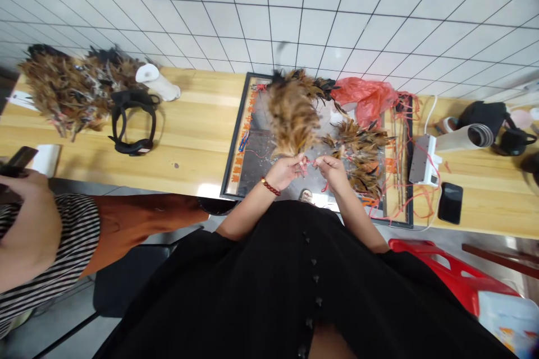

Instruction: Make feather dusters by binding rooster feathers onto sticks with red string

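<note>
My left hand [288,171], with a beaded bracelet at its wrist, is closed around the base of a bunch of brown feathers [293,115]. The bunch fans out away from me and is smeared by motion. Just to the right, my right hand [330,169] pinches a thin red string [310,162] close to the feathers' bound end. Both hands are above a dark-framed glass panel [261,148]. Beside my right hand lie more brown feather bunches [364,143] on the panel. Small blue-handled snips [243,141] rest near the panel's left edge.
A red plastic bag [365,98] and loose red strings lie at right, near a power strip [423,160] and a phone [450,202]. At left are a feather pile [73,87], a black head strap [133,122] and a white roll [158,82]. Another person's arm [31,224] is at far left.
</note>
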Demonstrator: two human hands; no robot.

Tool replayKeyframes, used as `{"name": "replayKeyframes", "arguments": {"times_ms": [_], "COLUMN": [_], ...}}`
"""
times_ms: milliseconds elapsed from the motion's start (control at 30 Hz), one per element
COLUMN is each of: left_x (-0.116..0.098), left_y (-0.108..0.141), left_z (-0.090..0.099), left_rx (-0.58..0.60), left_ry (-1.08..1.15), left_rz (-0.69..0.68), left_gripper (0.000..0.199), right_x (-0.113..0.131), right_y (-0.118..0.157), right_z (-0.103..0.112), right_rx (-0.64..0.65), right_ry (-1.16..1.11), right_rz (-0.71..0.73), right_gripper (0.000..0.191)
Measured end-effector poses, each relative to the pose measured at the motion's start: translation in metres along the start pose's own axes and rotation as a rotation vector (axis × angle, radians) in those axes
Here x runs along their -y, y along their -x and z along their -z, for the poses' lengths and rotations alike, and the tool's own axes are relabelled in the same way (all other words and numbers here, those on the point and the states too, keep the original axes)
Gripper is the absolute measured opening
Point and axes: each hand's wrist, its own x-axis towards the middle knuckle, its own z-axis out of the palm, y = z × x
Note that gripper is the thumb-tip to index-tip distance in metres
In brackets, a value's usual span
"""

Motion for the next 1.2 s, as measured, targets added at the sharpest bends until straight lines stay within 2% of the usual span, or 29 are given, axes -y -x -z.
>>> {"name": "replayKeyframes", "arguments": {"times_ms": [100,233,367,467,567,733,833,1067,1200], "left_x": [0.006,0.016,0.019,0.02,0.018,0.009,0.013,0.039,0.04], "left_y": [-0.001,-0.004,-0.008,-0.011,-0.01,-0.001,0.002,-0.011,-0.015], "left_z": [0.004,0.008,0.009,0.01,0.012,0.014,0.016,0.03,0.033], "left_rx": [-0.049,-0.148,-0.294,-0.375,-0.314,0.002,0.109,-0.015,-0.187], "left_ry": [-0.074,-0.128,-0.082,-0.129,-0.17,0.036,0.046,-0.318,-0.649], "left_rz": [0.002,-0.037,-0.086,-0.09,-0.043,0.073,0.119,-0.075,-0.246], "left_gripper": [0.024,0.027,0.029,0.031,0.033,0.028,0.033,0.037,0.028], "right_x": [0.003,0.009,0.011,0.007,-0.001,-0.011,-0.015,-0.027,-0.029], "right_y": [0.006,0.015,0.021,0.018,0.008,-0.008,-0.012,-0.012,-0.009], "right_z": [-0.003,-0.013,-0.019,-0.018,-0.015,-0.015,-0.016,-0.013,-0.016], "right_rx": [-0.057,0.023,0.03,0.051,0.061,0.051,0.028,0.036,0.044], "right_ry": [-0.201,-0.419,-0.407,-0.35,-0.36,-0.399,-0.372,-0.377,-0.37], "right_rz": [-0.096,-0.239,-0.219,-0.25,-0.319,-0.385,-0.389,-0.408,-0.397], "right_gripper": [0.04,0.04,0.038,0.036,0.032,0.026,0.024,0.022,0.028]}}
